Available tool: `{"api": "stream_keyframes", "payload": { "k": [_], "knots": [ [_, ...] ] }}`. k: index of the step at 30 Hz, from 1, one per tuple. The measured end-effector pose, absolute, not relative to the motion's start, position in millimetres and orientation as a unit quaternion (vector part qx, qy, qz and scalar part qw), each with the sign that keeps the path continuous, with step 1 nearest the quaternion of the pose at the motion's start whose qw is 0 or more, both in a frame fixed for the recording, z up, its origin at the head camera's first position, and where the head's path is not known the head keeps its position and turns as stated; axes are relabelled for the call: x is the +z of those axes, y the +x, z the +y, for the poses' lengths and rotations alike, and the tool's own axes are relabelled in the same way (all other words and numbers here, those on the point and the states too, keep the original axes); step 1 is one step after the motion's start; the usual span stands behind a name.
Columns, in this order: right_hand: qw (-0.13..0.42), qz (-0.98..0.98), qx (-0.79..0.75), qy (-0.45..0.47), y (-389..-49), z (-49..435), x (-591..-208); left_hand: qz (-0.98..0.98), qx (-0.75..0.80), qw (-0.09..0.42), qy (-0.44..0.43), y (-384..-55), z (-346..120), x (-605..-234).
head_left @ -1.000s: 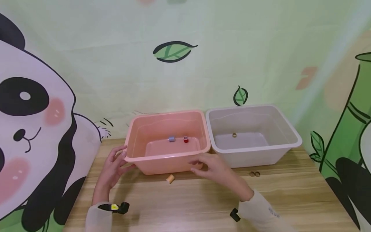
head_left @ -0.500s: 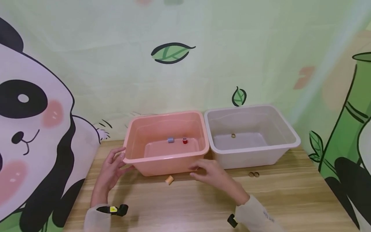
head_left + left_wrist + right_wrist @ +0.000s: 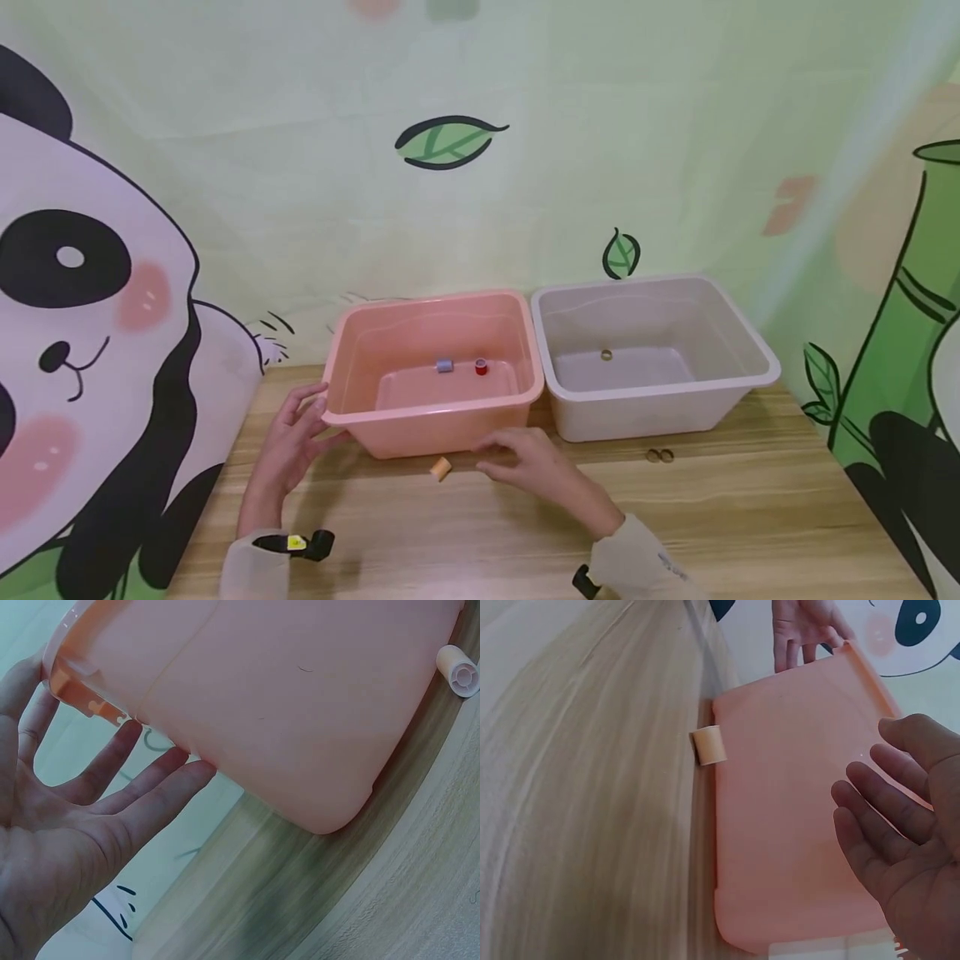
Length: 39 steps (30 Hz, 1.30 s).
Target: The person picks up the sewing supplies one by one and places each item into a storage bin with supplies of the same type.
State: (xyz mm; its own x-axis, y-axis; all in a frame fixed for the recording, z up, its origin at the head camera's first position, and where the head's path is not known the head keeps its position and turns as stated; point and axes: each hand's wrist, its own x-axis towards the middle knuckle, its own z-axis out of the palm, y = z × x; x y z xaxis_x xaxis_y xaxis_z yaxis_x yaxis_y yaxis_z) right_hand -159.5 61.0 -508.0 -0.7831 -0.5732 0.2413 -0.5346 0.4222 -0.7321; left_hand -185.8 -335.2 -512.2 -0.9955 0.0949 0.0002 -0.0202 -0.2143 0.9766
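My left hand (image 3: 288, 442) rests against the left end of the pink bin (image 3: 435, 429), fingers spread and fairly straight; in the left wrist view the fingertips (image 3: 199, 769) touch the bin's wall below the rim. My right hand (image 3: 536, 467) hovers in front of the bin with relaxed fingers and nothing between them. Just left of its fingertips, an orange thread spool (image 3: 441, 469) lies on its side on the table. Its spoked hollow end shows in the left wrist view. Inside the pink bin lie a blue spool (image 3: 445, 366) and a red spool (image 3: 481, 367).
To the right of the pink bin stands a light grey bin (image 3: 660, 408) with one brass-coloured ring (image 3: 606, 355) inside. Two similar rings (image 3: 660, 456) lie on the wooden table (image 3: 757, 508) in front of it. A panda-printed backdrop (image 3: 675, 125) hangs behind.
My right hand has moved left and slightly towards me, closer to the orange spool. My left hand stays at the pink bin's end. The spools and rings have not moved.
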Motion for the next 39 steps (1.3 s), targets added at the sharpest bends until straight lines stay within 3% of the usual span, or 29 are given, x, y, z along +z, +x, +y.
{"api": "stream_keyframes", "payload": {
  "k": [27, 39],
  "knots": [
    [0.060, 0.836, -0.456, -0.299, -168, 44, -546, 0.637, 0.770, 0.035, 0.026, -185, -334, -512],
    [0.024, 0.850, -0.433, -0.299, -167, 18, -564, 0.618, 0.784, 0.035, 0.042, -185, -333, -513]
  ]
}}
